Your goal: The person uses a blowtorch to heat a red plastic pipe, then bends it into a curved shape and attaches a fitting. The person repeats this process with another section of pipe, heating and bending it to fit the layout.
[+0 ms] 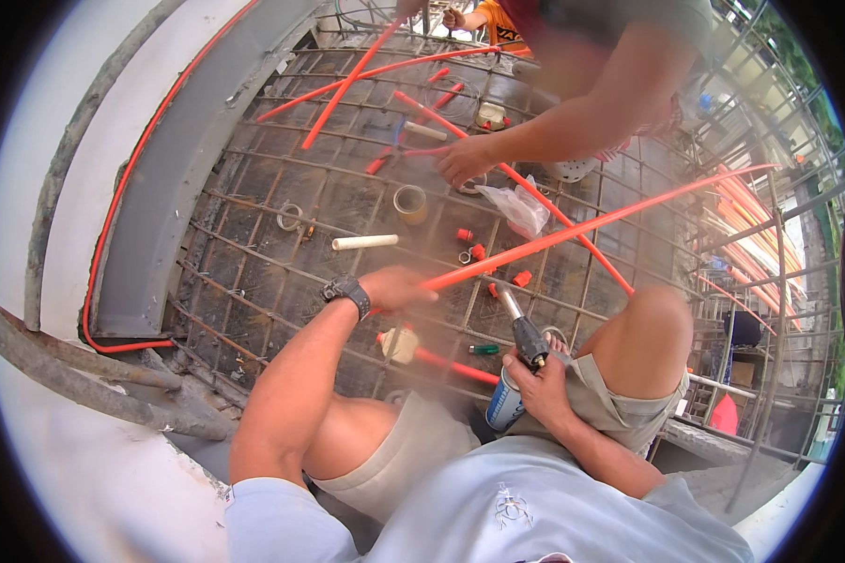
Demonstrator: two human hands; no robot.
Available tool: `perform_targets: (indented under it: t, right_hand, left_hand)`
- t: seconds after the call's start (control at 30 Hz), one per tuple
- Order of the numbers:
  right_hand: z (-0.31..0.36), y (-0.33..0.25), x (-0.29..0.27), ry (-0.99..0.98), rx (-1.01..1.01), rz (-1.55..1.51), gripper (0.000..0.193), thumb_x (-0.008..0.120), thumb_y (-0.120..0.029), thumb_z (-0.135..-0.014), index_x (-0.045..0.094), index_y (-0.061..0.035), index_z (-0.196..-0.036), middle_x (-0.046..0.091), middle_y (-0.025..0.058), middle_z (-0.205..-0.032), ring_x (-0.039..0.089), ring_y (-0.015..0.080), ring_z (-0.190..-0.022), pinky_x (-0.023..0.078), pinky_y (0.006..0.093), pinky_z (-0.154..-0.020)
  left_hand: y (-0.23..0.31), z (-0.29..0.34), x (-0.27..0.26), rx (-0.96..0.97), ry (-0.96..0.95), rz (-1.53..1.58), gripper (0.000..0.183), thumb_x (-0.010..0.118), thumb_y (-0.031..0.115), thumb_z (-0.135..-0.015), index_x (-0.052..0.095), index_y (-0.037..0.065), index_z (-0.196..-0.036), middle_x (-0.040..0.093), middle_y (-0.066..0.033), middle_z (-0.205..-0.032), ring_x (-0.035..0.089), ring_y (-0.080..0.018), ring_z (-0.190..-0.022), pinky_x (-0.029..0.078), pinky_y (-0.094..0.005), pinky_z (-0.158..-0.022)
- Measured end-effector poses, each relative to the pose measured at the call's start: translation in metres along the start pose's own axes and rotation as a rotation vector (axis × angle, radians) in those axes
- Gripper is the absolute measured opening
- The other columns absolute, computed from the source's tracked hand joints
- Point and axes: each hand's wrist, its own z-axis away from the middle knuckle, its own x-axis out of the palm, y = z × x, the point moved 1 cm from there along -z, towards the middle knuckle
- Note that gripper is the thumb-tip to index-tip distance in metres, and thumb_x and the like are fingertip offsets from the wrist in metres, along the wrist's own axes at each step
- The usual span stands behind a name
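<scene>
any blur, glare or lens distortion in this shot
Head view: the white wall looks washed out at lower left; the grey bar bows near the rim; hazy smears soften parts of the shorts and the co-worker's arm; the blowtorch looks fairly crisp.

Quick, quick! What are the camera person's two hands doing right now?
Left hand: closed, holding a long orange pipe near one end.
Right hand: closed, holding a torch.

This is a building site: a steel rebar grid [338,229] spreads over a dark deck [272,274], with a long orange conduit pipe [629,211], a cream junction box [400,344] and a gas torch [524,334] above it, and more conduit lengths [749,246] piled at the right beyond metal bars.
</scene>
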Motion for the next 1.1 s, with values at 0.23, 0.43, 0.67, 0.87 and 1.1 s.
perform_targets:
  t: [0.23, 0.43, 0.67, 0.87, 1.1]
  right_hand:
    - [0.005, -0.004, 0.0, -0.152, 0.141, -0.089, 0.017, 0.074, -0.015, -0.096, 0.064, -0.0012, -0.101, 0.055, -0.0043, -0.08, 0.05, 0.008, -0.075, 0.044, 0.0284, -0.066]
    - [-0.001, -0.005, 0.0, -0.058, 0.089, 0.03, 0.016, 0.074, -0.014, -0.095, 0.063, -0.0023, -0.097, 0.059, -0.0028, -0.077, 0.049, 0.0076, -0.07, 0.044, 0.0281, -0.063]
    - [-0.004, -0.003, 0.009, -0.283, 0.077, 0.085, 0.02, 0.077, -0.018, -0.094, 0.064, -0.0014, -0.096, 0.06, -0.0002, -0.076, 0.054, 0.0109, -0.075, 0.048, 0.0319, -0.07]
    - [-0.009, 0.002, 0.003, -0.044, 0.029, 0.005, 0.015, 0.075, -0.016, -0.095, 0.067, -0.0025, -0.095, 0.062, -0.003, -0.081, 0.054, 0.0073, -0.076, 0.046, 0.0293, -0.067]
    - [-0.012, -0.004, 0.001, 0.098, 0.132, -0.06, 0.02, 0.077, -0.016, -0.094, 0.067, -0.0002, -0.099, 0.061, -0.001, -0.083, 0.054, 0.0084, -0.079, 0.047, 0.0292, -0.07]
  left_hand:
    - [0.002, 0.002, 0.001, -0.044, -0.014, 0.004, 0.032, 0.072, 0.037, -0.101, 0.071, 0.006, -0.107, 0.055, 0.0025, -0.072, 0.051, -0.0084, -0.06, 0.044, -0.0275, -0.054]
    - [0.0, 0.0, 0.001, -0.047, 0.025, 0.028, 0.032, 0.073, 0.037, -0.1, 0.071, 0.006, -0.104, 0.056, 0.0023, -0.072, 0.051, -0.0086, -0.06, 0.044, -0.028, -0.054]
    - [0.0, -0.002, 0.002, -0.01, -0.003, -0.015, 0.039, 0.068, 0.043, -0.103, 0.072, 0.005, -0.104, 0.056, 0.0011, -0.072, 0.052, -0.0088, -0.06, 0.045, -0.0287, -0.056]
    - [-0.002, 0.003, -0.006, -0.023, -0.064, 0.115, 0.048, 0.052, 0.047, -0.11, 0.069, 0.003, -0.11, 0.06, 0.0005, -0.073, 0.054, -0.009, -0.061, 0.048, -0.0283, -0.057]
    - [-0.003, 0.006, -0.016, 0.025, -0.052, 0.137, 0.038, 0.053, 0.039, -0.111, 0.068, 0.004, -0.108, 0.064, -0.0016, -0.077, 0.058, -0.0098, -0.063, 0.051, -0.028, -0.058]
